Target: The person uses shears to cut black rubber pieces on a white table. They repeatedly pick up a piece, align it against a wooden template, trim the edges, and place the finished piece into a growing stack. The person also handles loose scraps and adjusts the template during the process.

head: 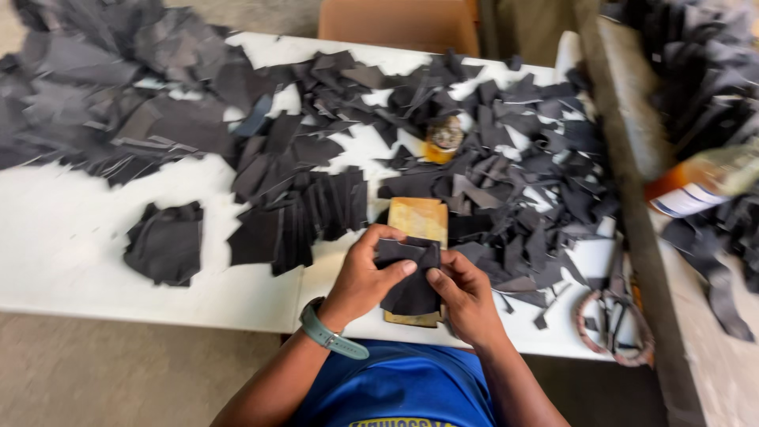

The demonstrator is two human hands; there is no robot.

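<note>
White tabletop (71,237) carries the work area, strewn with dark fabric offcuts (506,174) in loose heaps; a neater fanned stack of cut pieces (304,213) lies left of centre, with a small separate pile (166,241) further left. A tan wooden block (419,217) lies flat at the near edge, and large scissors (613,320) rest to its right.

Position: the black fabric piece (411,277) is held just above the wooden block, between both hands.

Grip state: the left hand (360,281) pinches the upper left portion, thumb on top, fingers closed on the cloth. The right hand (466,296) clamps the right edge between thumb and fingers.

Handling judgement: the piece appears light, thin and limp; it folds and drapes where unsupported. It is unlikely to be fragile or slippery. Hold it at two opposite edges or corners to keep it flat; a single-point grip would probably let it sag and crease.
</note>
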